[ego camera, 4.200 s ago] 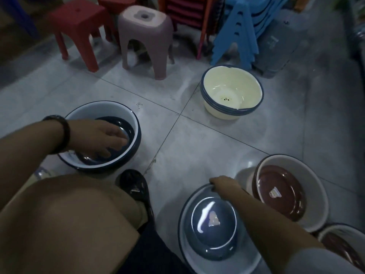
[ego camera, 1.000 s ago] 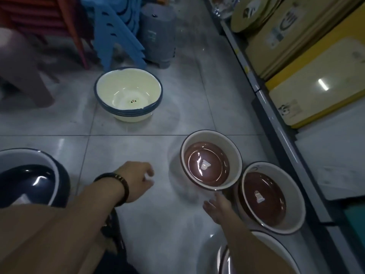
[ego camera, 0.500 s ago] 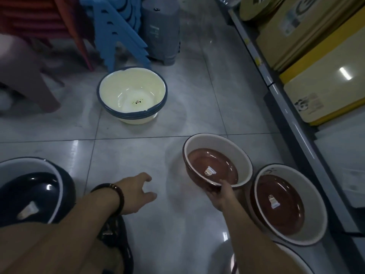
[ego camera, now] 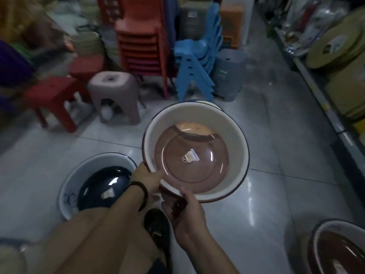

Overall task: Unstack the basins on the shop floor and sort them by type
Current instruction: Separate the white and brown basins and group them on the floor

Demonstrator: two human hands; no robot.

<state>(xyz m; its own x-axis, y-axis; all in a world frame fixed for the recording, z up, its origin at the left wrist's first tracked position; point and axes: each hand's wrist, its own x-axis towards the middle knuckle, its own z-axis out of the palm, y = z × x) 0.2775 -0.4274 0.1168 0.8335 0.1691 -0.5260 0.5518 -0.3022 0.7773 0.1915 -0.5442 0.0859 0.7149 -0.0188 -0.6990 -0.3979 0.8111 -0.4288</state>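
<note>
The brown-bottomed basin (ego camera: pixel 195 153) is in the middle of the view, held clear of the floor (ego camera: pixel 276 155) and tipped slightly toward the person, so its sticker and glossy bottom face the camera. Both hands hold it at its near rim. The left hand (ego camera: pixel 147 180), at the basin's 8 o'clock, pinches the rim with the thumb lying on the inner wall. The right hand (ego camera: pixel 185 212), at 6 o'clock, curls its fingers round the dark outer wall from below. This two-handed grip probably steadies a wide, light shell, and may let one hand peel a nested basin free, though I cannot tell whether a second one sits inside.

At 8 o'clock a dark blue basin (ego camera: pixel 88 167) sits on the floor, well apart in what looks like its own group. A second brown basin (ego camera: pixel 339 252) is at 4 o'clock, the likely partner for the held one. Further out, a mauve stool (ego camera: pixel 114 95) and a red stool (ego camera: pixel 51 95) stand at 10 o'clock, stacked blue chairs (ego camera: pixel 195 76) at 12, and a shelf (ego camera: pixel 316 91) runs along at 2 o'clock.
</note>
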